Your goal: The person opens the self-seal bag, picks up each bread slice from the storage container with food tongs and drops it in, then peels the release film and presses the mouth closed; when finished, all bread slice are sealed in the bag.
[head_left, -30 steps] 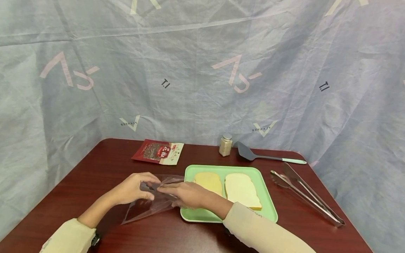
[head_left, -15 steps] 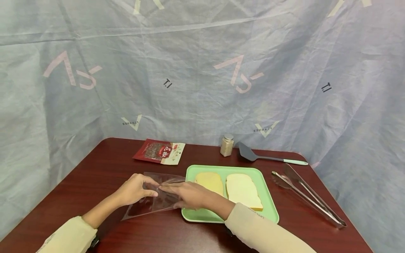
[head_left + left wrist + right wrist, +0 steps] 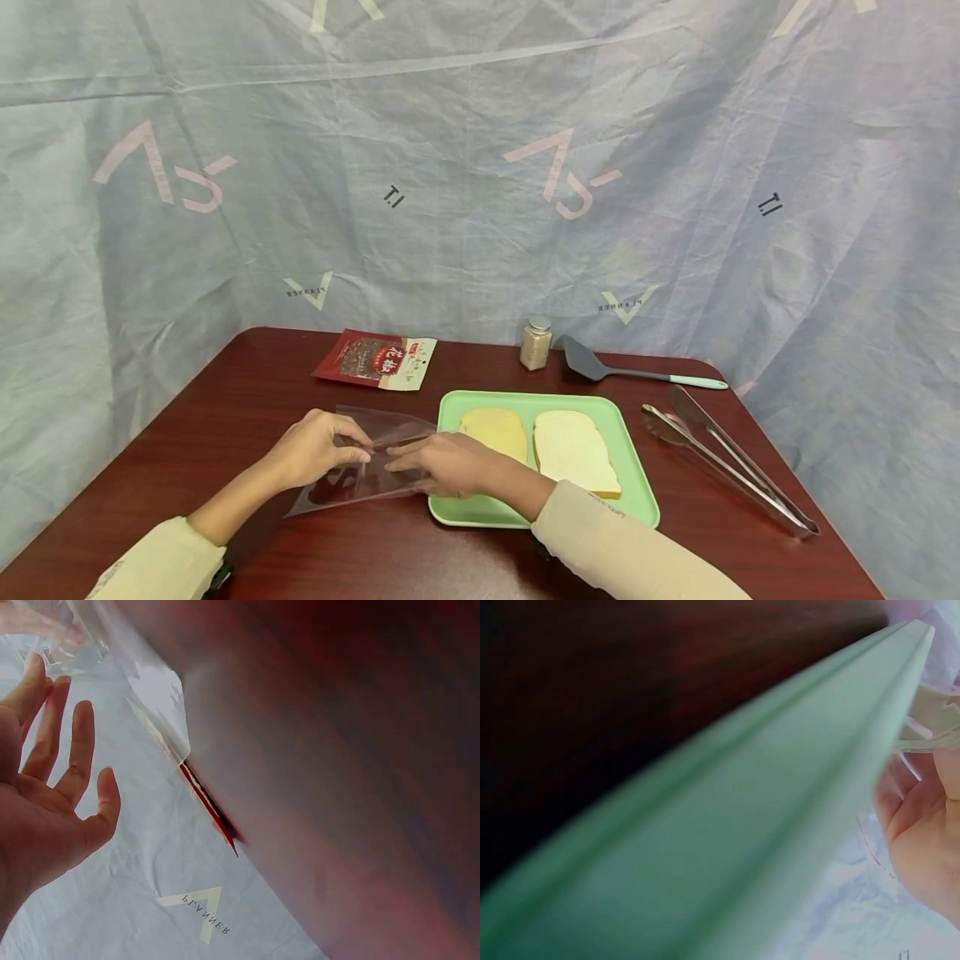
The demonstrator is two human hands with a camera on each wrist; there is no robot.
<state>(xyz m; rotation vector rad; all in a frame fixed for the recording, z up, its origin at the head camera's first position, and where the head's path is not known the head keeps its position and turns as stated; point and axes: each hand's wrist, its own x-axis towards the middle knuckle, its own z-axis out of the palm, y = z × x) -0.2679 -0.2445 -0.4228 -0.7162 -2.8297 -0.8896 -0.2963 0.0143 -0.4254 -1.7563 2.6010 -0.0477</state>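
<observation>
A clear plastic bag [image 3: 352,487] spans the space between both hands, left of the green tray [image 3: 641,500]. My left hand [image 3: 309,450] pinches the bag between thumb and forefinger; in the left wrist view the other fingers [image 3: 81,739] are spread. My right hand [image 3: 450,462] holds the bag's right side over the tray's left edge, thumb below and fingers above. In the right wrist view the tray's side hides much of this hand [image 3: 926,832]. Two bread slices lie on the tray: a yellowish slice [image 3: 495,429], partly behind the right hand, and a white slice [image 3: 573,454].
A red-and-cream spice packet [image 3: 375,360] lies at the back left. Behind the tray stands a small glass jar [image 3: 536,343] with a metal lid. A grey spatula [image 3: 588,362] lies beside it, and metal tongs [image 3: 731,462] are to the right. A grey cloth [image 3: 465,167] hangs behind.
My left thumb and forefinger have drawn closer together on the bag. The right fingers have shifted slightly and spread a little. The bag's near-left corner has risen slightly.
</observation>
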